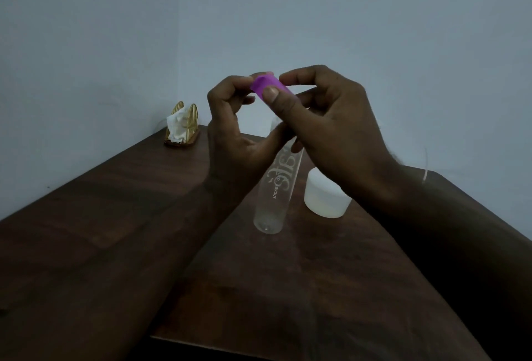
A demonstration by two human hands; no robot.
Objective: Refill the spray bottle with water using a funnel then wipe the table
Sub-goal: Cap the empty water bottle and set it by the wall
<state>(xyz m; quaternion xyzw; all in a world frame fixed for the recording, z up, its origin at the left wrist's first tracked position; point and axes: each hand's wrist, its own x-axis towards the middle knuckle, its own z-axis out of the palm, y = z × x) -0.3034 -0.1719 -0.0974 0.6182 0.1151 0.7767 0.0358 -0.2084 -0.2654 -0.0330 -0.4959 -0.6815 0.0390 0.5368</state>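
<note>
I hold a clear bottle (276, 187) tilted above the dark wooden table (302, 288), its base toward me, with my right hand (331, 136) curled round its upper part and my thumb pressed on the purple cap (266, 87). My left hand (233, 130) pinches the far side of that cap between curled fingertips. A white tub (326, 196) stands on the table just right of the bottle, and a gold napkin holder (182, 126) with white tissue stands by the wall at the table's far left corner.
</note>
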